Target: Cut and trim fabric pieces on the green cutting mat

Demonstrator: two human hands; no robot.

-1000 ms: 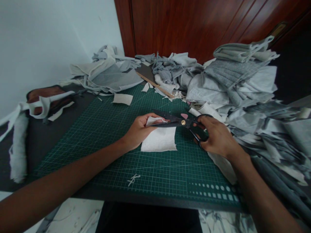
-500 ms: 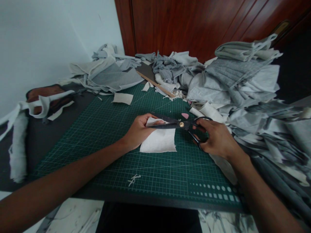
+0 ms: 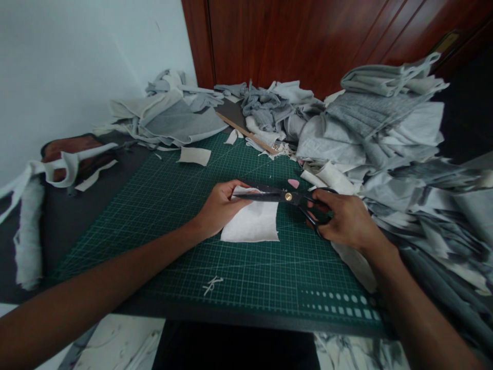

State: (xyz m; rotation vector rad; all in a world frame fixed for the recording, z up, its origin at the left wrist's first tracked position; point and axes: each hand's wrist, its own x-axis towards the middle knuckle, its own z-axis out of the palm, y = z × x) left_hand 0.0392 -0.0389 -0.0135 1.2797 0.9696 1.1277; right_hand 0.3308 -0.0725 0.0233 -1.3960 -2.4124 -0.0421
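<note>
My left hand (image 3: 220,206) is closed on the upper left part of a small white fabric piece (image 3: 252,224), which hangs toward the green cutting mat (image 3: 162,241). In my right hand (image 3: 344,218) are black-handled scissors (image 3: 288,197), fingers through the loops. Their dark blades point left and lie across the fabric's upper edge, close to my left fingers. The blades are nearly together, and part of them is hidden at my left hand. Just beyond the pivot, a pink chalk-like piece (image 3: 293,183) lies on the mat.
Grey and white cloth is heaped on the right (image 3: 404,149) and along the back (image 3: 265,105). A wooden strip (image 3: 246,133) lies among scraps. One cream scrap (image 3: 195,156) rests on the mat, with thin thread-like bits (image 3: 212,283) near its front. At far left lies a grey fabric roll (image 3: 30,234).
The scissor blades have closed further across the fabric's upper edge, and the handles have come closer together. My left hand has hardly moved.
</note>
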